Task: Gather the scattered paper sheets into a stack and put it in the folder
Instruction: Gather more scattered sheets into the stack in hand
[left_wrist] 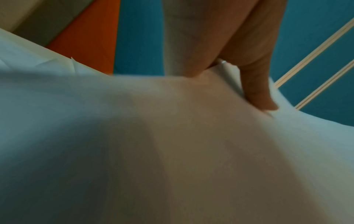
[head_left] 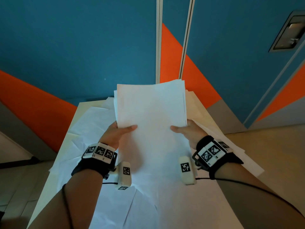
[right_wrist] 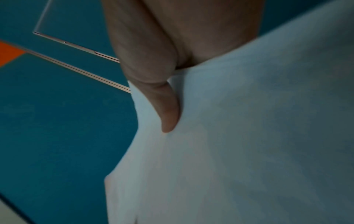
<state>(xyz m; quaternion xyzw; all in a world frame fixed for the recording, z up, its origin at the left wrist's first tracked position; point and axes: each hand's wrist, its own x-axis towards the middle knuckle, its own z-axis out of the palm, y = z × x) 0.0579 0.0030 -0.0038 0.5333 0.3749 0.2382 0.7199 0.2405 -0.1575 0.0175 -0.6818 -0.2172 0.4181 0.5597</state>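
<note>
The paper sheets [head_left: 151, 106] are standing almost upright in front of me, lifted clear above the table [head_left: 92, 103], where more loose sheets [head_left: 92, 129] are lying spread out. I am pinching the bundle with both hands: my left hand [head_left: 118, 132] is gripping its left edge and my right hand [head_left: 189, 131] its right edge, thumbs on the near face. The bundle is feeling light but floppy, and its top corners are fanning unevenly, so I judge the sheets slippery against each other. Holding low at both side edges is, I think, the safest grip. No folder is showing anywhere.
</note>
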